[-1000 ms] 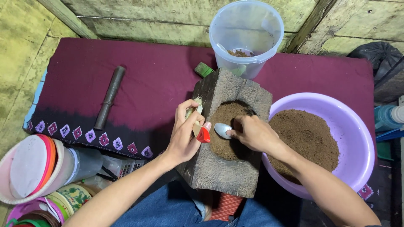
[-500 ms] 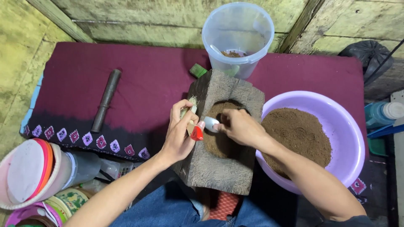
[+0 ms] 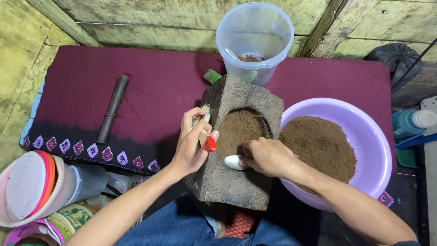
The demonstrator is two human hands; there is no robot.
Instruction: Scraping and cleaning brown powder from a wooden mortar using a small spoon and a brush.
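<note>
Brown powder (image 3: 239,132) is filling the oval hollow of a rough, weathered wooden block (image 3: 236,182) sitting between the person's knees. The right hand (image 3: 268,157) is curling knuckles-up, fingers clamped on a shiny metal spoon (image 3: 234,162) at the hollow's near edge. The left hand (image 3: 193,143) is pinching a small red-handled brush (image 3: 207,139) against the block's side. A smooth lilac plastic basin (image 3: 368,136) is sitting just beside, heaped with the same powder.

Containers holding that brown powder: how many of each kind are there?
Wooden block mortar with a hollow: 1
Purple plastic basin: 1
Clear plastic bucket: 1
Total: 3
</note>
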